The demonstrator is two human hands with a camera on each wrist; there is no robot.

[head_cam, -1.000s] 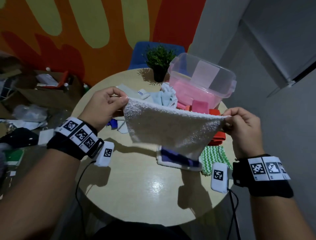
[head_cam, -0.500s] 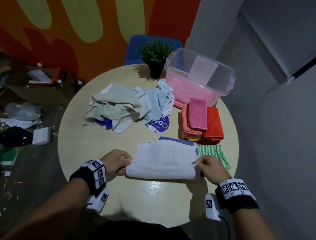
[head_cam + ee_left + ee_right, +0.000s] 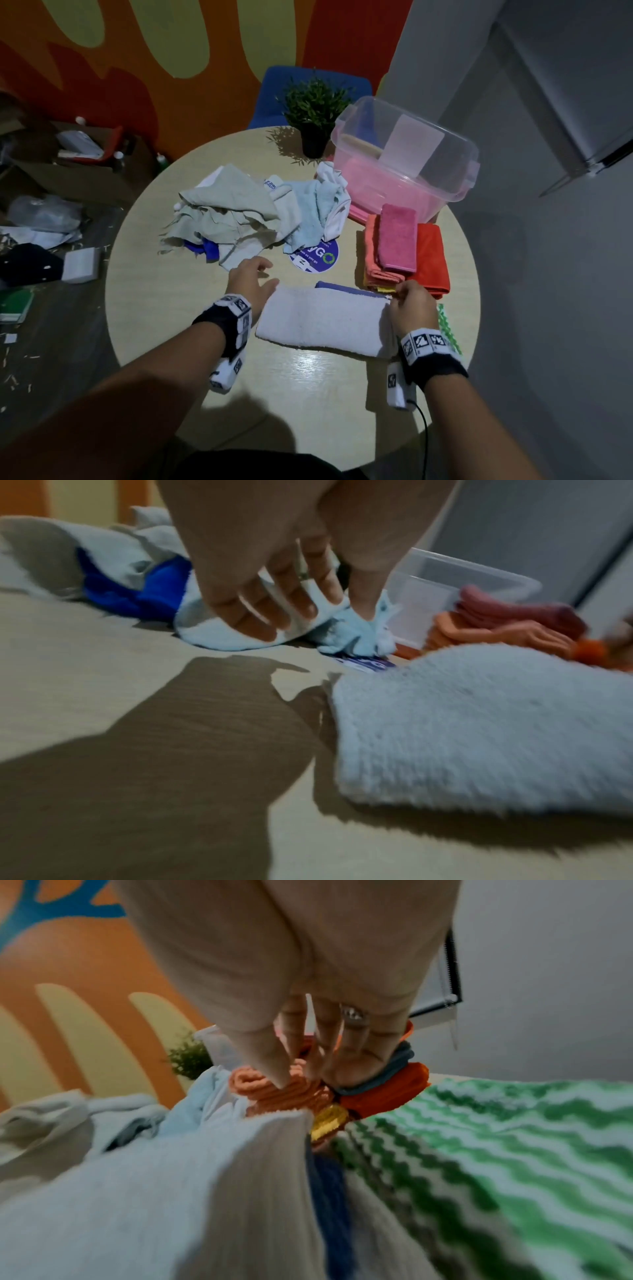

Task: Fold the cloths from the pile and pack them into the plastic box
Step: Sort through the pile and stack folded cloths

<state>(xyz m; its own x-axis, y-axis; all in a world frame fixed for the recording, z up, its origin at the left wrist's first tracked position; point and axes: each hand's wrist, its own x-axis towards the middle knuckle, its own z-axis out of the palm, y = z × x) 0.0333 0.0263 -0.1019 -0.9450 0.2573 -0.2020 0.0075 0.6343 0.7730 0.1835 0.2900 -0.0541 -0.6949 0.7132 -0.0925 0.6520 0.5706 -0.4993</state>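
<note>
A white towel lies folded into a long strip on the round table, on top of a blue cloth. My left hand hovers open with fingers spread just past the towel's left end, near the pile of loose cloths. My right hand is at the towel's right end, fingers straight and pointing down, with nothing seen pinched. A stack of folded orange, pink and red cloths lies in front of the clear plastic box, which holds a pink cloth.
A green zigzag cloth lies right of the towel, by the table edge. A potted plant stands behind the pile, with a blue chair beyond. A round purple sticker is on the table. Clutter covers the floor at left.
The towel came down from the air onto the table and now lies folded. My left hand has let go of it and moved forward towards the pile.
</note>
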